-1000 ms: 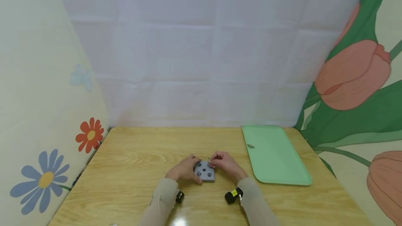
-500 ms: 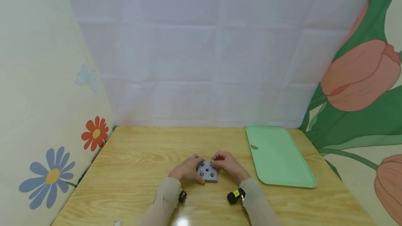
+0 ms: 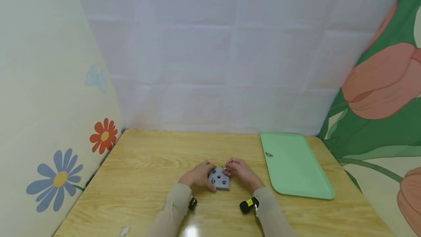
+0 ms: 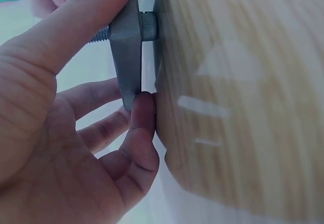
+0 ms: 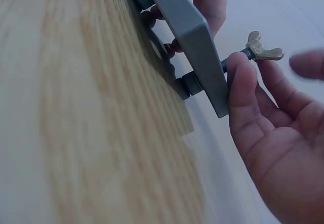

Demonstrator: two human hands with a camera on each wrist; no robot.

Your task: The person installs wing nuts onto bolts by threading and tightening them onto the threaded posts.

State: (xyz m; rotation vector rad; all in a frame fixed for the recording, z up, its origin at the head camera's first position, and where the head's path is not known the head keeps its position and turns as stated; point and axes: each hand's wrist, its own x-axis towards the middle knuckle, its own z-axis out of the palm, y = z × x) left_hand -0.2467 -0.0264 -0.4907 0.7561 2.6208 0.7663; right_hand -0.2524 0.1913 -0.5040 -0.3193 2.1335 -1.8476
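Note:
A grey metal plate point(image 3: 219, 180) with several holes is held a little above the table by my left hand point(image 3: 198, 176), thumb on one face and fingers along the edge. Bolts pass through it; a bolt head point(image 4: 149, 27) sticks out underneath, with a threaded end point(image 4: 99, 35) on the upper side. In the right wrist view, a brass wing nut point(image 5: 264, 51) sits at the tip of one bolt point(image 5: 225, 65). My right hand point(image 3: 242, 174) has its fingers curled against that bolt and the nut. Its blurred thumb point(image 5: 309, 64) stands apart from the wing.
A green tray point(image 3: 296, 171) lies at the right of the wooden table point(image 3: 158, 156), with a small metal piece point(image 3: 269, 154) on its left rim. A small whitish item point(image 3: 124, 231) lies near the front edge. A white cloth point(image 3: 197, 65) hangs behind.
The head view has shifted, so the scene sits slightly further right. My right fingers have changed position slightly at the wing nut; the left hand keeps its hold on the plate.

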